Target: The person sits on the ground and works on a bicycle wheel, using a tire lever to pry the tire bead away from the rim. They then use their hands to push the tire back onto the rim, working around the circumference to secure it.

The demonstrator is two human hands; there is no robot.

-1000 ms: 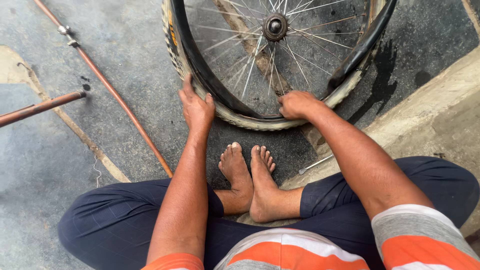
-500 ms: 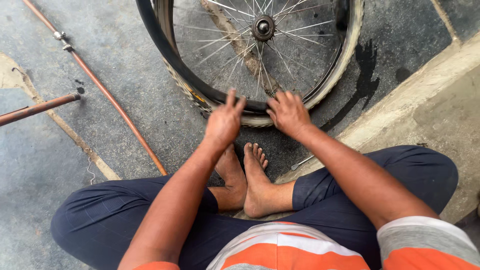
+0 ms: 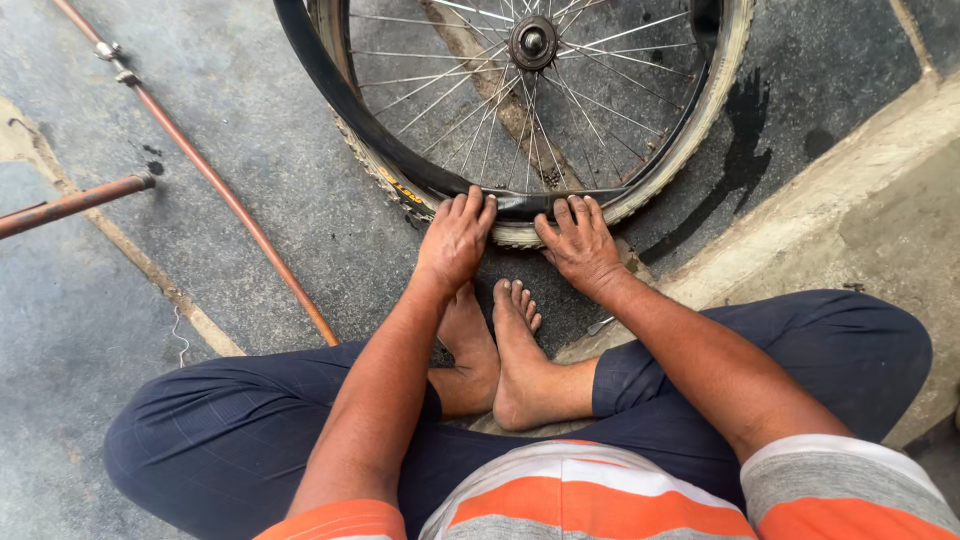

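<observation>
In the head view a bicycle wheel (image 3: 530, 110) lies flat on the dark, damp ground just ahead of the seated person's bare feet (image 3: 500, 350), its upper part cut off by the top edge of the picture. Its thin steel spokes fan out from a small metal hub (image 3: 531, 42) to a dark rim, and a worn, pale-walled tyre (image 3: 700, 130) runs around the outside, dirty and cracked, with a small yellow marking on its left flank. A black inner tube (image 3: 330, 90) sits loose along the left and lower part of the rim, bulging out between rim and tyre. The left hand (image 3: 455, 240) lies palm down on the near edge of the wheel, fingers stretched out side by side and pressing on the tube and tyre wall, not curled around anything. The right hand (image 3: 580, 245) rests just beside it, also palm down, with fingers spread and their tips on the black tube at the rim, thumb pointing inwards toward the other hand. Both forearms reach forward over crossed legs in dark blue trousers (image 3: 230, 440). To the left a thin copper-coloured pipe (image 3: 215, 185) runs diagonally across the ground, and a rusty rod (image 3: 70, 205) enters from the left edge.
</observation>
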